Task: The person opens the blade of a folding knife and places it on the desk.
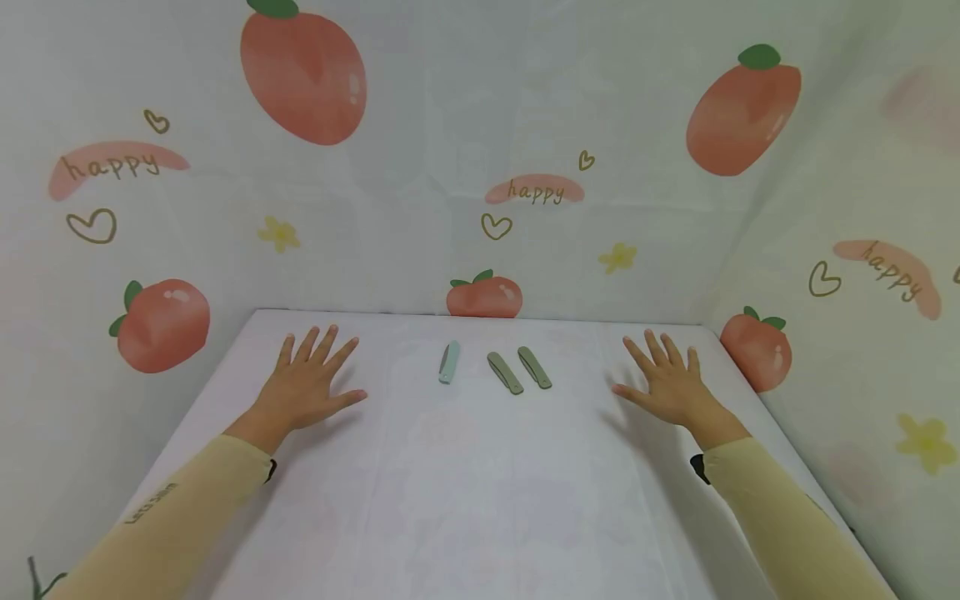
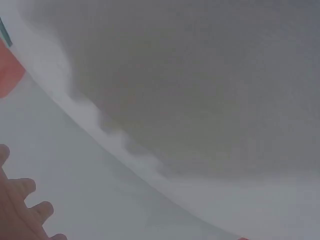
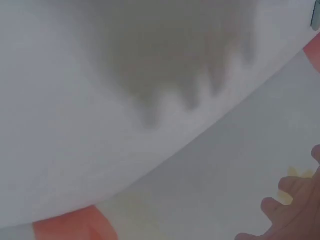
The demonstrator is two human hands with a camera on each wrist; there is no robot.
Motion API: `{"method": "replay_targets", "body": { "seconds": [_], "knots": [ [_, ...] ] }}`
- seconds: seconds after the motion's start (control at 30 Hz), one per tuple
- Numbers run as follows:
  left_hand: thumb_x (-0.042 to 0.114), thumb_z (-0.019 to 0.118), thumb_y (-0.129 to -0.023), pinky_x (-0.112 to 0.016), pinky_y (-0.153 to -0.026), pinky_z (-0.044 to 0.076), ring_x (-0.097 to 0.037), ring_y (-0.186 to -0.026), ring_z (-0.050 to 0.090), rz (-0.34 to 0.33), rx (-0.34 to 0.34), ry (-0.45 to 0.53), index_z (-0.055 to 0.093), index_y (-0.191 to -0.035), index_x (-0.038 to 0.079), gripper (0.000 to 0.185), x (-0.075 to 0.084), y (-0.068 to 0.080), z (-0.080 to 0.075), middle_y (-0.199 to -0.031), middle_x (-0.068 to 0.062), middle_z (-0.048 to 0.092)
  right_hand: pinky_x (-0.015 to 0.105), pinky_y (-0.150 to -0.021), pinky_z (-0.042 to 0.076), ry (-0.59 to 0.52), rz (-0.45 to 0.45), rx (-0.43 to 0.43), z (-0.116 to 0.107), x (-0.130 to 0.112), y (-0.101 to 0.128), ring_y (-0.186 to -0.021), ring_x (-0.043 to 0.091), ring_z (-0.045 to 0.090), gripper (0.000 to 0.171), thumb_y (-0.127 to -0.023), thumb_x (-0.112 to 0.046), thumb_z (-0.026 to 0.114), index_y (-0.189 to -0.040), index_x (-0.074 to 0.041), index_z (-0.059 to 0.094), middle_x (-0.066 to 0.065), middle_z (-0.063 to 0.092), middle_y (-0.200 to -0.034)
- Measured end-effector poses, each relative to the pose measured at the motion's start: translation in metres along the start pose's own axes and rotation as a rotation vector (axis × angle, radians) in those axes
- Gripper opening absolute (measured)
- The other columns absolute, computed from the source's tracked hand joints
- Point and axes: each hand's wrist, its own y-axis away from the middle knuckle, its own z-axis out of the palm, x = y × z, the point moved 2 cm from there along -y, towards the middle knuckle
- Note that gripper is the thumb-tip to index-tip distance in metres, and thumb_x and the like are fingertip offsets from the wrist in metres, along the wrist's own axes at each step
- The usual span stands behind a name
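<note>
Left hand and right hand laid flat on white tabletop, fingers spread wide, nothing held, three clips seen in head view only, blue clip nearly upright, two green clips angled up-left, between hands.

A makeshift recording booth: a white table walled on three sides by fruit-printed cloth.

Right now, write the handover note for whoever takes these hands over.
Left hand: flat on the white table, fingers spread, holding nothing.
Right hand: the same, flat and holding nothing.
Between them, near the back edge: one slim pale blue-green hair clip and two olive-green hair clips lying side by side, apart.
Done: nothing visible; no clip is touched.
Left: all three clips still to be handled.
</note>
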Motion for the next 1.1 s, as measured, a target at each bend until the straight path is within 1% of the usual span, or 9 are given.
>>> {"method": "replay_targets", "body": {
  "seconds": [0.1,0.27,0.5,0.67,0.83,0.97,1.1],
  "knots": [
    [0.074,0.039,-0.094,-0.065,-0.114,-0.008,-0.048,-0.149,0.002,0.006,-0.006,-0.01,0.018,-0.161,0.016,0.091,0.005,-0.002,-0.001,-0.165,-0.024,0.007,0.073,-0.108,-0.008,-0.017,-0.007,-0.002,-0.001,-0.003,-0.002,-0.148,0.05,-0.002,0.091,-0.095,-0.067,0.049,-0.161,-0.015,0.013,0.028,0.003,-0.163],
    [0.073,0.041,-0.094,-0.065,-0.114,-0.008,-0.047,-0.149,0.003,0.022,0.003,-0.002,0.02,-0.161,0.015,0.091,0.015,-0.006,-0.003,-0.165,-0.023,0.008,0.073,-0.109,-0.004,-0.012,-0.016,0.007,0.0,-0.009,-0.006,-0.148,0.05,0.001,0.09,-0.095,-0.067,0.049,-0.161,-0.015,0.015,0.027,0.005,-0.163],
    [0.076,0.039,-0.093,-0.064,-0.114,-0.008,-0.044,-0.15,0.002,0.021,0.006,-0.011,0.018,-0.161,0.018,0.092,0.025,-0.01,0.003,-0.166,-0.021,0.007,0.072,-0.11,-0.003,-0.067,-0.029,0.009,0.002,-0.021,-0.011,-0.148,0.05,0.002,0.086,-0.097,-0.063,0.049,-0.16,-0.013,0.018,0.028,0.007,-0.163],
    [0.076,0.04,-0.093,-0.064,-0.115,-0.006,-0.044,-0.15,0.005,0.025,0.015,0.015,0.02,-0.161,0.019,0.091,0.035,-0.013,0.004,-0.166,-0.02,0.009,0.072,-0.11,-0.002,-0.081,-0.032,0.006,0.003,-0.027,-0.014,-0.148,0.05,0.003,0.085,-0.098,-0.062,0.049,-0.16,-0.013,0.019,0.028,0.008,-0.163],
    [0.075,0.042,-0.093,-0.064,-0.115,-0.004,-0.043,-0.15,0.005,0.025,0.006,0.042,0.021,-0.161,0.019,0.09,0.046,-0.016,0.005,-0.166,-0.019,0.011,0.072,-0.11,-0.003,-0.116,-0.052,0.003,0.007,-0.033,-0.019,-0.148,0.05,0.002,0.083,-0.099,-0.061,0.048,-0.16,-0.013,0.019,0.027,0.008,-0.163],
    [0.072,0.045,-0.093,-0.065,-0.115,0.0,-0.044,-0.15,0.01,0.032,0.019,0.061,0.025,-0.159,0.018,0.088,0.055,-0.017,0.004,-0.164,-0.02,0.016,0.073,-0.11,0.001,-0.125,-0.071,0.009,0.011,-0.037,-0.024,-0.148,0.051,0.005,0.082,-0.099,-0.061,0.047,-0.16,-0.013,0.02,0.028,0.01,-0.163],
    [0.071,0.048,-0.093,-0.065,-0.115,0.003,-0.045,-0.149,0.015,0.042,0.024,0.08,0.028,-0.159,0.017,0.087,0.063,-0.019,0.004,-0.164,-0.02,0.02,0.073,-0.11,0.005,-0.175,-0.091,0.021,0.015,-0.041,-0.029,-0.147,0.052,0.008,0.079,-0.1,-0.058,0.049,-0.159,-0.012,0.023,0.029,0.013,-0.162]
  ]
}}
